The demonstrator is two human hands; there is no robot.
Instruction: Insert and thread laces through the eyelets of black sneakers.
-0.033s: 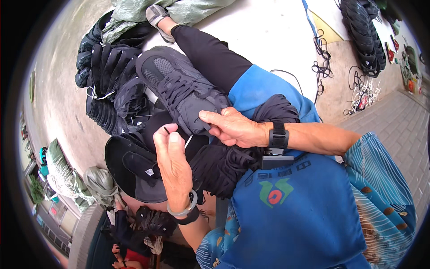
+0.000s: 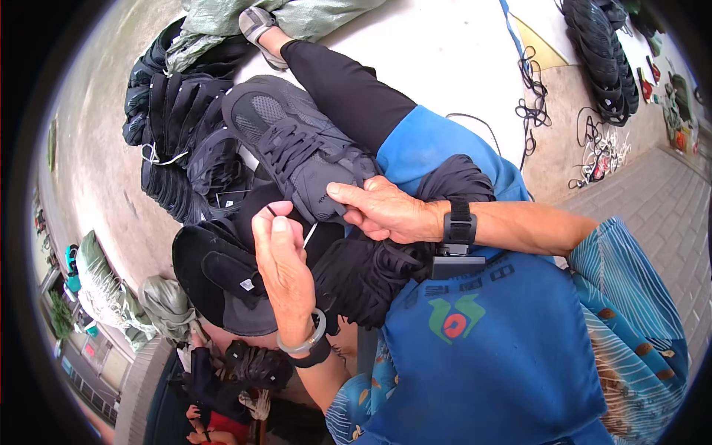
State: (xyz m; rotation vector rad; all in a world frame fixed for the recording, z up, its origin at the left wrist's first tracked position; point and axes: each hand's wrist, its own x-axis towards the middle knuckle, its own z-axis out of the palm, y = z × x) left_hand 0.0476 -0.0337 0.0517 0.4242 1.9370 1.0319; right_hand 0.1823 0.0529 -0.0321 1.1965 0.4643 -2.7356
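Fingers of the left hand [image 2: 285, 278] are pinched together on a thin white needle [image 2: 309, 235], its tip angled toward the heel end of a dark grey laced shoe [image 2: 297, 148]. Fingers of the right hand [image 2: 382, 211] are clamped on the shoe's heel edge, thumb on top, holding it over the lap. The shoe lies sole away from the camera, toe pointing up and to the left, resting against a black-trousered leg [image 2: 341, 89]. Below the hands sits a black shoe upper [image 2: 222, 278] bearing a small pale rectangular label [image 2: 247, 284], and beside it a bundle of black laced uppers [image 2: 363, 278]. The left wrist carries a pale bangle [image 2: 304, 343]; the right wrist carries a black strap with a small box [image 2: 456, 237]. A blue apron [image 2: 504, 356] with a green and red emblem [image 2: 456, 324] covers the lap. A stack of dark shoe uppers [image 2: 178, 133] fills the upper left, partly hidden by the held shoe. A grey-green sack [image 2: 311, 15] lies at the top. Black cords [image 2: 530, 89] and stacked black soles [image 2: 601, 52] lie on the pale concrete floor [image 2: 437, 52], which meets brick paving [image 2: 660, 193] on the right.
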